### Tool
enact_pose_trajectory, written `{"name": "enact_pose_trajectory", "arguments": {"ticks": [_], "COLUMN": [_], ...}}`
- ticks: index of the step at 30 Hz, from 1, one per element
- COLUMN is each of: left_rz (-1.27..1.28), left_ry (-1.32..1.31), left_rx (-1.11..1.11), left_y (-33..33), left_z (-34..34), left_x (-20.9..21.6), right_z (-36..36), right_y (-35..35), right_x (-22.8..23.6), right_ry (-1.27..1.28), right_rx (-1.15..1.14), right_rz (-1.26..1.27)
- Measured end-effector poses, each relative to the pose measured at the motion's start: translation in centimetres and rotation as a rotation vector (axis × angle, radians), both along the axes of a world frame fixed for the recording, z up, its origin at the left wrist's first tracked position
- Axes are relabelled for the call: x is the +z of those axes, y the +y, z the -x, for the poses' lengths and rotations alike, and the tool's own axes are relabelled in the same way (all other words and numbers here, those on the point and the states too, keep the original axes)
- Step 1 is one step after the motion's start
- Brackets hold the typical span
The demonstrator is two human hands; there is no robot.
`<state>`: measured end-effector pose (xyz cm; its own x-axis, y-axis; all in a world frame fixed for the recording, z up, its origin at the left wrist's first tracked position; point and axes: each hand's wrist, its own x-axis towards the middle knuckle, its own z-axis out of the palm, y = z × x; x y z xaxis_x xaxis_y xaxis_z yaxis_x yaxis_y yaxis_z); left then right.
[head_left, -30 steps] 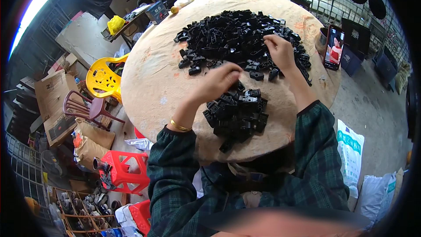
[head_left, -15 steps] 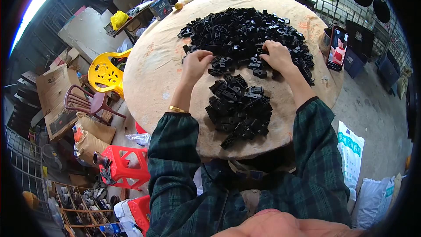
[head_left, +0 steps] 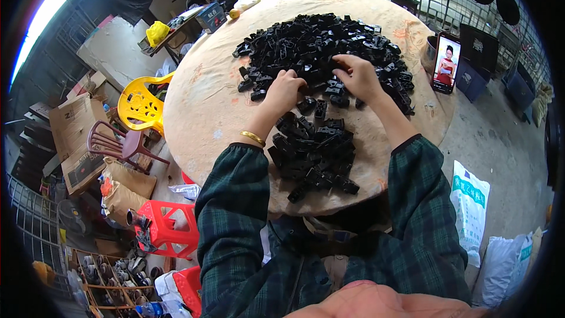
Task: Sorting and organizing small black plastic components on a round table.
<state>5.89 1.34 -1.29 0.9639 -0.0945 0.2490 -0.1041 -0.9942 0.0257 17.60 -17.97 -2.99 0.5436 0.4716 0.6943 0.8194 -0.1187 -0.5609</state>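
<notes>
nearest the body, a smaller pile of black parts (head_left: 315, 159) lies on the round, cloth-covered table (head_left: 200, 118). just beyond, the left hand (head_left: 285, 90) has its fingers curled in; slightly farther, the right hand (head_left: 359, 76) bends thumb and fingers a little apart. i cannot tell whether either grips a part. both are at the near side of the larger black heap (head_left: 312, 41).

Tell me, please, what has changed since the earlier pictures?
The left hand moved forward and left, from the small pile toward the big pile; the right hand moved left, so they are closer together. Whether either grips anything is unclear. The phone and yellow chair stayed in place.
</notes>
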Motion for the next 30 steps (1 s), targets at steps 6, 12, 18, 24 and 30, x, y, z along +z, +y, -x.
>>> {"name": "enact_pose_trajectory", "arguments": {"ticks": [6,12,18,24,30], "left_rz": [1.208,1.953,1.878,1.767,1.837], "left_ry": [0.081,0.249,0.262,0.194,0.194], "left_rx": [-0.028,0.049,0.067,0.084,0.048], "left_y": [1.0,-2.3,-1.4,-2.2,-1.3], "left_z": [0.5,2.9,3.3,3.5,3.6], "left_x": [-0.4,1.5,0.7,1.8,1.6], "right_z": [3.8,4.9,5.6,6.0,6.4], "right_y": [0.7,0.6,0.9,0.3,0.5], "right_x": [1.9,2.3,2.6,3.5,3.4], "right_ry": [-0.075,-0.326,-0.418,-0.483,-0.559], "right_rx": [0.257,0.304,0.323,0.323,0.280], "right_rz": [-0.073,-0.062,0.008,0.016,0.022]}}
